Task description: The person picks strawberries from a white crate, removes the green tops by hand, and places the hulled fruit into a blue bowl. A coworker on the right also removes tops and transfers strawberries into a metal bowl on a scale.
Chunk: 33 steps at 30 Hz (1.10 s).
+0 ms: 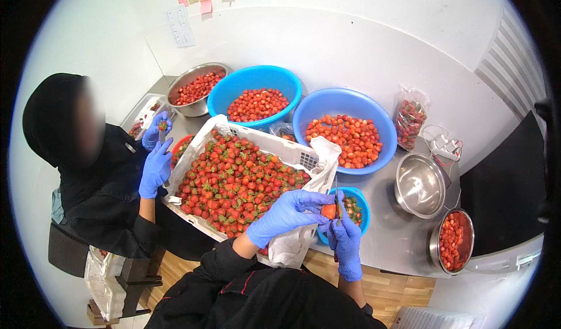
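My left hand [289,212], in a blue-violet glove, grips a red strawberry [328,211] between its fingertips. A knife [337,193] is in my right hand [346,243], gloved alike, its blade upright against the strawberry's right side; the fingers hide most of the handle. Both hands are close together above the near rim of a small blue basin [366,215] that holds green-leaved strawberry tops. Left of them, a white plastic crate [285,151] lined with white paper is heaped with strawberries [241,180] that bear green leaves.
Behind the crate stand a turquoise basin [293,76], a blue basin [390,129] and a steel bowl [175,83] of hulled strawberries. Rightward are a bagged batch [411,120], a bare steel bowl [418,186], a filled bowl [434,243] and a power strip [446,149]. A gloved co-worker [105,193] sits left.
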### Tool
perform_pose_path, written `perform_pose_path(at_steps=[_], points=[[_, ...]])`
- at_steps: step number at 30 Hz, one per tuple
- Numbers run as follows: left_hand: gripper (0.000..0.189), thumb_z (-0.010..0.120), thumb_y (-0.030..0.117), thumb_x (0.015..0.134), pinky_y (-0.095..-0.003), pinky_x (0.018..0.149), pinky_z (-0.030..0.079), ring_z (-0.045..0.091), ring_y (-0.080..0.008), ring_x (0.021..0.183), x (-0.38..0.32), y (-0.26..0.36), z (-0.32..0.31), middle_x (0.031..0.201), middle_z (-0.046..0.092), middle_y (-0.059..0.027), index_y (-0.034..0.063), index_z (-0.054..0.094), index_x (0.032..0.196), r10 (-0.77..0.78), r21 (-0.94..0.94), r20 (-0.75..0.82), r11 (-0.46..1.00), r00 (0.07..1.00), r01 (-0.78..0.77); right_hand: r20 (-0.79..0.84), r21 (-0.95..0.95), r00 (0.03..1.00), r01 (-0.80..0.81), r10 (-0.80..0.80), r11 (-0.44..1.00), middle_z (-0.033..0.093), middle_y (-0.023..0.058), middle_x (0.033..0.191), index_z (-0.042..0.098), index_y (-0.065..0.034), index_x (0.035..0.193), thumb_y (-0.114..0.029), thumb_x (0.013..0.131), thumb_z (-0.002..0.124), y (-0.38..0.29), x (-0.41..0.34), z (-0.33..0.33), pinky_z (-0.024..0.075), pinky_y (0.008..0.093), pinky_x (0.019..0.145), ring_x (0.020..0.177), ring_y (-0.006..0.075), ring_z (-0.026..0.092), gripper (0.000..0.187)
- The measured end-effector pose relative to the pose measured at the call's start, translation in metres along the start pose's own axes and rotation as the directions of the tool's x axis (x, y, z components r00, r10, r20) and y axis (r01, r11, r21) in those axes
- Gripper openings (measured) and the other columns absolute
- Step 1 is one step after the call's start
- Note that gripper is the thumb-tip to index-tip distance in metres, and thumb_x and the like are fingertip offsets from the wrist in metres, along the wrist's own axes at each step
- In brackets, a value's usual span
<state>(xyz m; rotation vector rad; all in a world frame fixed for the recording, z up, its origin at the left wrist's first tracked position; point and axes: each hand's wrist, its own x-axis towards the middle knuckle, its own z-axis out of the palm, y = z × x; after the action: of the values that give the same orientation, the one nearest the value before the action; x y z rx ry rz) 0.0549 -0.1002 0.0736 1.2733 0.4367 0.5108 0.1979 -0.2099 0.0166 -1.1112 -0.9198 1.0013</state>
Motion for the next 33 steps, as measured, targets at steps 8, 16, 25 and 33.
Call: perform_pose_path(at_steps=[8,16,25,33], points=[[0.050,0.065,0.008,0.084,-0.0323,0.098,0.044,0.050,-0.0207,0.121,0.108,0.042,-0.027,0.138,0.047,-0.0138,0.0021,0.049,0.132,0.456,0.574,-0.018,0.734,0.890,-0.364,-0.357,-0.448,0.933,-0.121,-0.053,0.886,0.041,0.0150,0.137,0.024,-0.0086,0.148,-0.003,0.092,0.041,0.020,-0.003,-0.032,0.0390,0.0279,0.095,0.109,0.0176,0.048,0.059],[0.049,0.056,0.021,0.092,-0.0390,0.104,0.037,0.040,-0.0323,0.131,0.081,0.010,-0.075,0.139,0.042,-0.0197,0.0075,0.044,0.137,0.503,0.856,0.031,0.432,0.864,-0.283,-0.398,-0.536,0.917,-0.218,-0.017,0.816,0.023,0.0216,0.150,0.007,-0.0069,0.150,-0.003,0.091,0.043,0.055,-0.033,-0.052,0.0249,0.0371,0.110,0.138,0.0327,0.028,0.069],[0.074,0.049,0.048,0.092,-0.0504,0.109,0.026,0.026,-0.0391,0.137,-0.041,-0.107,0.034,0.145,0.025,-0.0306,0.0034,0.024,0.145,-0.003,0.906,0.163,0.396,0.987,-0.149,-0.311,-0.503,0.950,-0.192,0.030,0.843,0.018,0.0182,0.153,0.007,-0.0053,0.150,0.003,0.088,0.041,0.065,-0.023,-0.049,0.0239,0.0379,0.111,0.139,0.0301,0.025,0.071],[0.074,0.045,0.053,0.091,-0.0611,0.102,0.030,0.020,-0.0471,0.137,-0.029,-0.136,0.040,0.143,0.022,-0.0358,0.0090,0.023,0.146,-0.016,0.909,0.300,0.310,0.954,-0.280,-0.242,-0.317,0.959,-0.221,0.146,0.923,0.023,0.0144,0.152,0.013,-0.0062,0.150,0.000,0.090,0.044,0.058,-0.008,-0.052,0.0322,0.0344,0.106,0.130,0.0258,0.039,0.068]])
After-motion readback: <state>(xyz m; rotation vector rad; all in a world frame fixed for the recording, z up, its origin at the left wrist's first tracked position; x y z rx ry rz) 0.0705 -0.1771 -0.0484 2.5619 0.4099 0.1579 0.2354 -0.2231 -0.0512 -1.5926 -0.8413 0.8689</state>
